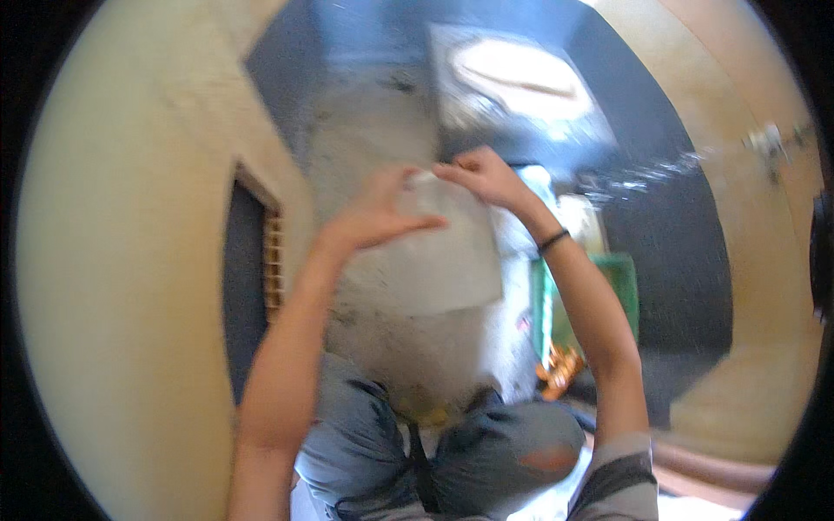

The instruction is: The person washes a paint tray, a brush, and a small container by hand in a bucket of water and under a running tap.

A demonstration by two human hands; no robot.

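Observation:
In front of me, over the grey floor, hangs a thin see-through plastic sheet or bag (452,269). My right hand (491,180) pinches its upper edge between thumb and fingers; a dark band circles that wrist. Beside its upper left part is my left hand (375,213), its thumb stretched out across the plastic and its fingers apart. The left fingertips come close to a small whitish bit at the top edge, near the right thumb. Blur hides whether they touch it.
To the right stands a green crate (621,282), with orange-brown pieces (563,372) near it. Further off lies a shiny sheet with a pale oval thing (521,78). A tap (766,143) juts from the right wall. My bent knees (512,443) are below.

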